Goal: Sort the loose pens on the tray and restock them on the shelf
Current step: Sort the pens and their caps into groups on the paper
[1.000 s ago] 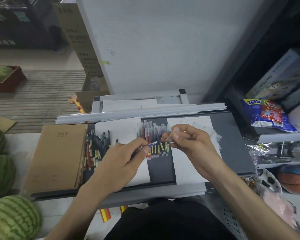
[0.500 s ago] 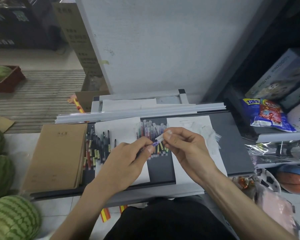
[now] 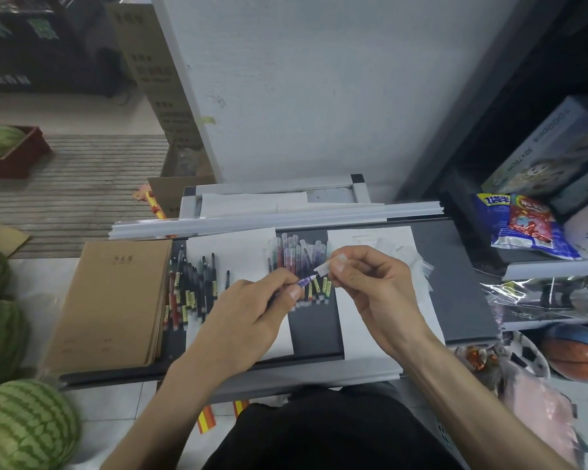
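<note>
**Two hands sorting pens over a tray.** One grey tray is lying in front of the person.

- **Hands:** The left hand is gripping one pen between curled fingers and thumb, with the pen's purple end pointing toward the right hand. The right hand is pinching one small whitish cap between thumb and forefinger, with its other fingers curled. The cap is sitting just beside the pen's end; whether the two are touching cannot be told.
- **Pens on the tray:** Two groups are lying there, the dark pens toward the left and the clear-capped pens in the middle, partly under the hands. Blur is preventing a count within either group. Many pens are carrying yellow labels, whose print is too small to read.
- **Paper and notebooks:** Two white sheets are lying on the tray, the left sheet and the right sheet. One stack of brown notebooks is resting at the tray's left end, and its short cover title is too blurred to read.
- **Floor, left:** Four watermelons are showing. Three are sitting on the floor, and one is lying in a red crate.
- **Right side:** The shelf is carrying one snack bag. One box printed "50x70cm" is sitting just above and behind the bag. One basketball is sitting below the shelf.
</note>
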{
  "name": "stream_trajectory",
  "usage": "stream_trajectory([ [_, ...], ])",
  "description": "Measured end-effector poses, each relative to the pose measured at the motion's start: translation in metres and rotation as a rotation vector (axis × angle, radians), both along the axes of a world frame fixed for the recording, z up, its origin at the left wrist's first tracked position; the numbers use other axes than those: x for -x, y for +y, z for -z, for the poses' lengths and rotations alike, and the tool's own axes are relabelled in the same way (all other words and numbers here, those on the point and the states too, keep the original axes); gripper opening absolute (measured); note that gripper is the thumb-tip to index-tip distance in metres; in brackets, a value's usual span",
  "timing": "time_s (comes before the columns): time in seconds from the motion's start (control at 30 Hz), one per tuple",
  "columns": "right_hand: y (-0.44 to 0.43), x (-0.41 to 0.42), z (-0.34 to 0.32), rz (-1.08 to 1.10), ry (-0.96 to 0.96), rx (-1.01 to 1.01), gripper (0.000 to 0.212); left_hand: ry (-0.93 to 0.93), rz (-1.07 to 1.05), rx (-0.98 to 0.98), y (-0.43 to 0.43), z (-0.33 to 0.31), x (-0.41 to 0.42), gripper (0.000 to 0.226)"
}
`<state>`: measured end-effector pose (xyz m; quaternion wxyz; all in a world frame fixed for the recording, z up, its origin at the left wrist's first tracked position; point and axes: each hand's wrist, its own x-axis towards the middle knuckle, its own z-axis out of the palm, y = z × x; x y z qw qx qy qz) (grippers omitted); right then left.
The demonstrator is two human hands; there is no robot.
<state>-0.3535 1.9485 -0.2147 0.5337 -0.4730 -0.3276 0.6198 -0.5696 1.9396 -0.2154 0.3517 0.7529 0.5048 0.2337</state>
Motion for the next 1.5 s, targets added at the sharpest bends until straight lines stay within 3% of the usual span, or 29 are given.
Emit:
stream_trajectory([
  [0.27, -0.008, 0.018, 0.008, -0.016, -0.126, -0.049, 0.002, -0.033, 0.002, -0.064, 0.002, 0.007, -0.007, 0.020],
  [0.37, -0.006, 0.023, 0.014, 0.038, -0.108, -0.045, 0.008, -0.062, -0.028, -0.089, 0.005, 0.015, -0.018, 0.023],
  [0.57, 0.008, 0.019, 0.029, 0.006, -0.171, -0.015, 0.008, -0.252, -0.141, 0.052, 0.004, 0.034, -0.032, 0.025],
  [0.87, 0.014, 0.016, 0.086, -0.088, -0.282, 0.194, 0.009, -0.011, -0.088, 0.264, 0.017, 0.094, -0.024, 0.022],
  [1.03, 0.006, 0.006, 0.118, 0.027, -0.305, 0.365, 0.011, 0.173, -0.103, 0.326, 0.009, 0.122, -0.006, 0.013],
  [1.2, -0.001, -0.005, 0.128, 0.002, -0.322, 0.393, 0.009, 0.189, -0.155, 0.344, 0.006, 0.136, 0.005, 0.012],
  [1.37, 0.004, -0.004, 0.137, -0.117, -0.459, 0.349, 0.009, 0.240, -0.138, 0.418, 0.002, 0.146, 0.002, 0.008],
  [1.5, 0.003, 0.013, 0.137, -0.240, -0.555, 0.328, 0.013, 0.170, -0.155, 0.464, -0.012, 0.154, 0.004, 0.013],
])
